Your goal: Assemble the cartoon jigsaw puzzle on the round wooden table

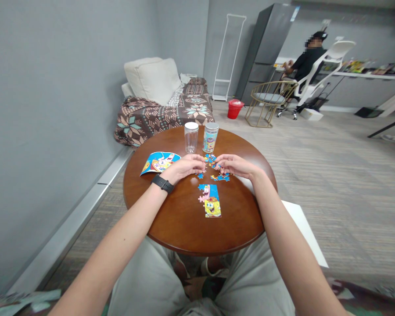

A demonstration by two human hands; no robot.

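Note:
On the round wooden table (177, 219), loose jigsaw puzzle pieces (210, 159) lie in a small heap between my hands. My left hand (191, 165) rests at the heap's left side, fingers loosely curved and a little apart, with nothing plainly in them. To the right, my right hand (234, 166) has its thumb and fingertips pinched together on what looks like a puzzle piece, mostly hidden by the fingers. Closer to me is a joined puzzle section (212, 202) with a yellow cartoon face, a pink figure and blue background. More loose pieces (222, 177) lie below my right hand.
A printed picture sheet (160, 162) curls at the table's left. Behind the heap stand a clear jar (191, 139) and a jar with a cartoon label (210, 139). Beyond are a covered sofa (164, 109), a red bin (234, 109) and a seated person (311, 59).

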